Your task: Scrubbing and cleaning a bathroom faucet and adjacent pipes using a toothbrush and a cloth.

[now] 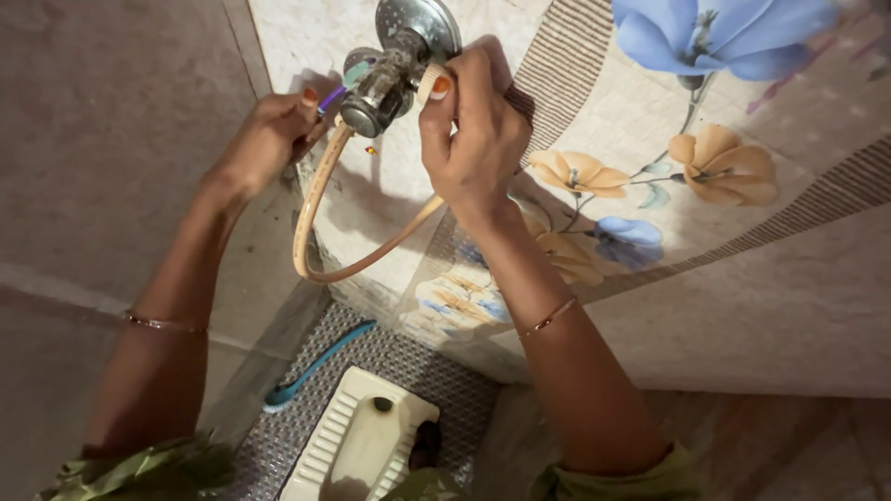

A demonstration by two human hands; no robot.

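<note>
A dull metal angle valve point(385, 79) juts from the tiled wall on a round chrome flange point(418, 20). My left hand point(269, 134) grips the end of a beige flexible hose point(311, 209) right where it meets the valve's outlet. My right hand point(473, 130) is closed around the valve's far side, thumb pressed on a pale ring there. The hose curves down from the valve and loops back behind my right wrist. Thin bangles sit on both wrists.
The wall has floral tiles point(705, 158) on the right and a plain grey wall point(102, 139) on the left. Below lies a white squat toilet pan point(357, 441) on a patterned floor, with a blue brush point(311, 371) beside it.
</note>
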